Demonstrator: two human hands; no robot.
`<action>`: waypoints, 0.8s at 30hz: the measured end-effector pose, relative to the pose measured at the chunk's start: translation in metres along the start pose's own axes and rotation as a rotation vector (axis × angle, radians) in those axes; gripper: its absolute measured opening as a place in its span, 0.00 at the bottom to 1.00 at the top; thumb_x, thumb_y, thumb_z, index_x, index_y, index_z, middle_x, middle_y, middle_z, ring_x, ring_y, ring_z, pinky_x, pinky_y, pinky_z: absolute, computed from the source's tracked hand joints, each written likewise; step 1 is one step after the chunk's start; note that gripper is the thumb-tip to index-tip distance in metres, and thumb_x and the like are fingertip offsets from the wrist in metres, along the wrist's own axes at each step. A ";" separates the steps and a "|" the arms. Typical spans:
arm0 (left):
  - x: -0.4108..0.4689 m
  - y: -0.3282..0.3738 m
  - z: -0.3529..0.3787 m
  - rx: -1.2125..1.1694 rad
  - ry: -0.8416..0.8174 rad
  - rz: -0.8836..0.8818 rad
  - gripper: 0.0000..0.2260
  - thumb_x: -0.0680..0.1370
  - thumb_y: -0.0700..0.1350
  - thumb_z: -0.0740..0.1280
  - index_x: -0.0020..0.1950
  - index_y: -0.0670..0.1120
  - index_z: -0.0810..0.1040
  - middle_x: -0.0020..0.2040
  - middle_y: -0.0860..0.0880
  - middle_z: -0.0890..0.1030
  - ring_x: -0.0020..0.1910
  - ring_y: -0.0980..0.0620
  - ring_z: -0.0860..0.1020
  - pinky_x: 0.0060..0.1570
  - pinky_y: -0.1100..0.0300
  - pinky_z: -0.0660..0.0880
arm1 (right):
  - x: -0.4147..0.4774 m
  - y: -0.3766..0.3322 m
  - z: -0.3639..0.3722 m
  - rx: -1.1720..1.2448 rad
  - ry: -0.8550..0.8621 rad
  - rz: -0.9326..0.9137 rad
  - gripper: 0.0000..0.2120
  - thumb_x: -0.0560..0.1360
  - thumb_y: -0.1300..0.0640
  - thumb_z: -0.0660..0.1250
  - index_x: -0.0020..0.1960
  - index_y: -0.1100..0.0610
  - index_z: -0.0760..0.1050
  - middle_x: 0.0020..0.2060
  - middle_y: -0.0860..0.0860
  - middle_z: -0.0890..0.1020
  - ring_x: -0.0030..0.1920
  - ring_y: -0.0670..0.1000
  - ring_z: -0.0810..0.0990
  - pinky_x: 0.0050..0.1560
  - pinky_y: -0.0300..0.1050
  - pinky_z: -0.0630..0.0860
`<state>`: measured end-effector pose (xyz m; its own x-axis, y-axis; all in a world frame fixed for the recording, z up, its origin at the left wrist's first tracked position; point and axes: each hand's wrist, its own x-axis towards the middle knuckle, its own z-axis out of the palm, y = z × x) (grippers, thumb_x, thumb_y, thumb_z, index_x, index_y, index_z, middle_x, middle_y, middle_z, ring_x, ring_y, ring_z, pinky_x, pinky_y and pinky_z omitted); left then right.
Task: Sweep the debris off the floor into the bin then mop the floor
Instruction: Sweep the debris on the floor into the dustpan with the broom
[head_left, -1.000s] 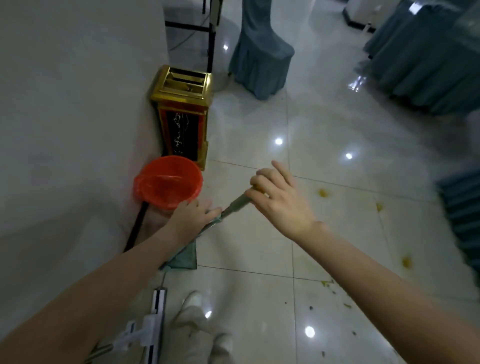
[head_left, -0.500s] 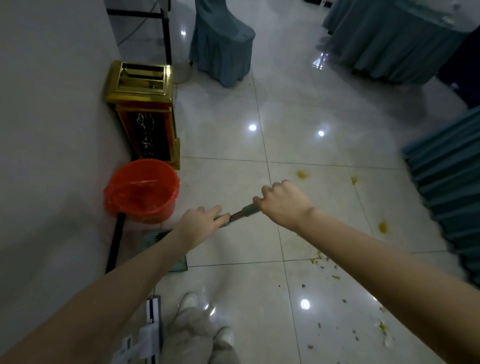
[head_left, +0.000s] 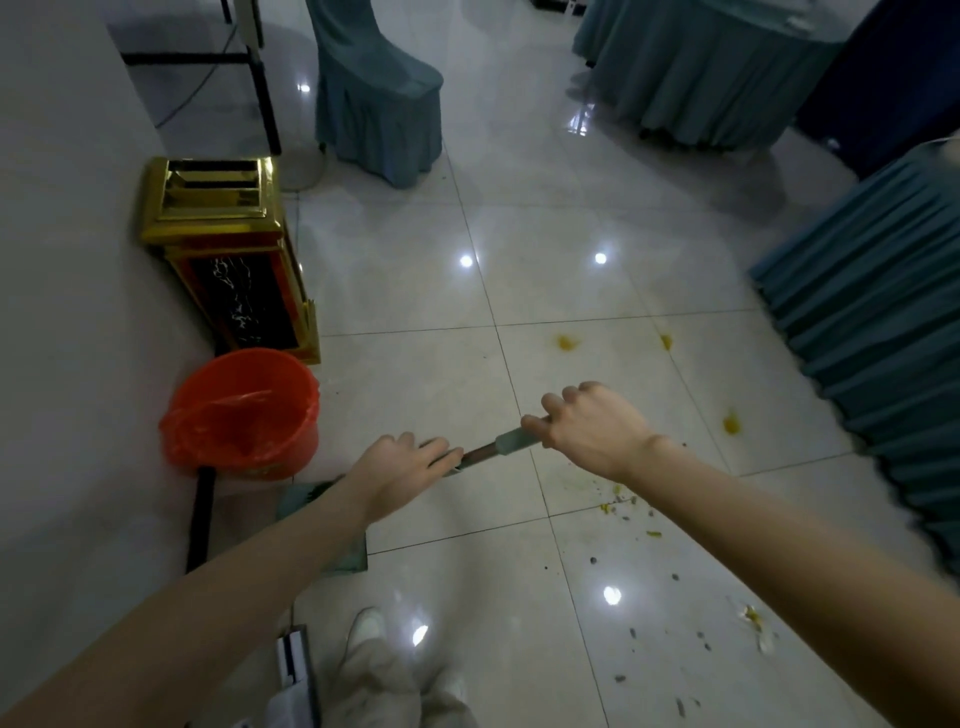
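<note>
My right hand (head_left: 592, 431) grips the top of a broom handle (head_left: 498, 448), fingers closed round its grey-green sleeve. My left hand (head_left: 402, 470) holds the same handle lower down. The broom's green head (head_left: 348, 551) rests on the tiles below my left forearm, mostly hidden. An orange bin (head_left: 244, 413) lined with an orange bag stands by the wall to the left. Small dark and yellow debris (head_left: 631, 506) is scattered on the white tiles under and right of my right arm, with yellow stains (head_left: 566, 343) farther out.
A gold and black cabinet-style bin (head_left: 223, 249) stands against the wall behind the orange bin. A white flat mop (head_left: 296, 670) lies near my shoes (head_left: 366, 626). Teal-covered chair (head_left: 374, 98) and skirted tables (head_left: 701, 73) ring the floor; pleated teal cloth (head_left: 878, 364) hangs at right.
My right hand has closed round the handle top, from open fingers a second ago. The view has swung right, showing more debris and the pleated cloth.
</note>
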<state>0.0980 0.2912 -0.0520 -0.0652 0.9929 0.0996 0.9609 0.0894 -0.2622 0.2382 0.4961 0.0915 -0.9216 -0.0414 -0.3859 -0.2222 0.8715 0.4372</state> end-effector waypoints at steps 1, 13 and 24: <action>0.007 0.003 -0.003 -0.002 0.020 0.016 0.15 0.75 0.48 0.70 0.61 0.51 0.77 0.42 0.51 0.77 0.25 0.49 0.72 0.22 0.63 0.63 | -0.008 0.004 0.003 -0.006 0.001 0.008 0.15 0.82 0.57 0.55 0.68 0.54 0.66 0.51 0.54 0.77 0.47 0.56 0.78 0.43 0.48 0.69; 0.015 -0.027 -0.027 0.023 -0.226 -0.193 0.38 0.73 0.33 0.63 0.79 0.50 0.52 0.60 0.49 0.73 0.35 0.54 0.71 0.25 0.61 0.62 | -0.189 0.075 0.104 0.148 -0.234 0.366 0.16 0.82 0.46 0.57 0.68 0.47 0.66 0.47 0.47 0.76 0.45 0.49 0.78 0.46 0.45 0.78; 0.124 0.023 -0.027 -0.123 -0.029 -0.095 0.31 0.69 0.36 0.75 0.71 0.43 0.71 0.46 0.43 0.78 0.28 0.47 0.74 0.17 0.61 0.67 | -0.245 0.071 0.181 0.244 -0.416 0.882 0.12 0.80 0.48 0.62 0.62 0.47 0.74 0.39 0.47 0.73 0.35 0.49 0.70 0.32 0.42 0.65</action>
<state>0.1199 0.4138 -0.0196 -0.1635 0.9824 0.0902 0.9756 0.1746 -0.1331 0.5056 0.6569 0.0697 -0.5303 0.8009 -0.2780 0.6010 0.5864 0.5431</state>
